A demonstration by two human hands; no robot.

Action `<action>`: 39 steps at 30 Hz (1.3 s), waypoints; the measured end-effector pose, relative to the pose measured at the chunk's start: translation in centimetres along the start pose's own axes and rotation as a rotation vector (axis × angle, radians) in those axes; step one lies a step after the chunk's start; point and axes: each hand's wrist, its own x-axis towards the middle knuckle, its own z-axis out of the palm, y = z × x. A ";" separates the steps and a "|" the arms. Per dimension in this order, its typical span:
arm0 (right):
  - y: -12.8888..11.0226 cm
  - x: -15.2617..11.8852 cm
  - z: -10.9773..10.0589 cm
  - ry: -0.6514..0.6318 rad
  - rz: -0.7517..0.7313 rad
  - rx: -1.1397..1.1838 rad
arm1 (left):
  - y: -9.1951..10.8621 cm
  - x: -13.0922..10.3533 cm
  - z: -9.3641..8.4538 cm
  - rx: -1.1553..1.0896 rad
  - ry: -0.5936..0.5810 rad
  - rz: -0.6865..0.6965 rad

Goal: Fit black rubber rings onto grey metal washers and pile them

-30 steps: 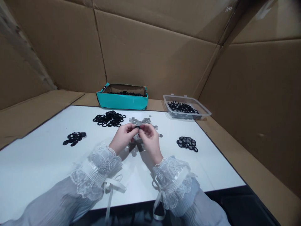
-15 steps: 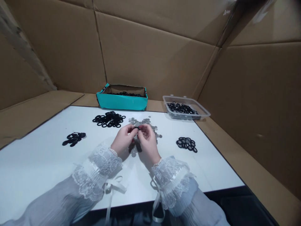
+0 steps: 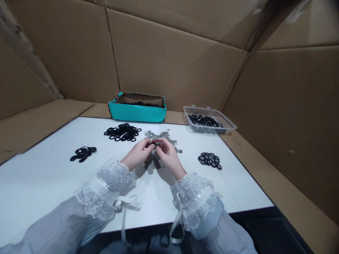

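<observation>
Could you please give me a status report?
Left hand and right hand pinching black ring. Grey discs beneath. Nothing seen blocking either hand.

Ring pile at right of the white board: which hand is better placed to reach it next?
Probably the right hand, nearer this ring pile. The left hand is farther; both pinch a black ring.

Both hands, the left hand (image 3: 138,153) and the right hand (image 3: 169,156), are pinching a black ring (image 3: 154,144) above scattered grey discs (image 3: 150,171).
</observation>
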 end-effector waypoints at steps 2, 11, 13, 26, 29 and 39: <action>0.3 -0.2 0.3 0.032 0.005 0.014 | -0.2 0.1 0.1 -0.030 0.050 -0.021; 0.1 -0.4 0.2 0.111 0.033 -0.129 | -0.7 0.2 0.6 -0.147 -0.046 -0.121; 0.2 -0.6 0.2 0.180 0.007 -0.153 | -0.9 0.1 1.0 -0.158 0.005 -0.108; -2.8 -3.4 -8.0 0.354 -0.051 -0.641 | -3.3 2.7 -2.7 0.857 0.266 0.161; -2.7 -5.6 -12.3 0.483 0.052 -0.802 | -4.7 3.8 -2.4 0.939 0.285 0.149; -1.1 -8.2 -16.8 0.460 0.056 -1.346 | -5.3 5.3 -1.5 1.034 0.266 0.201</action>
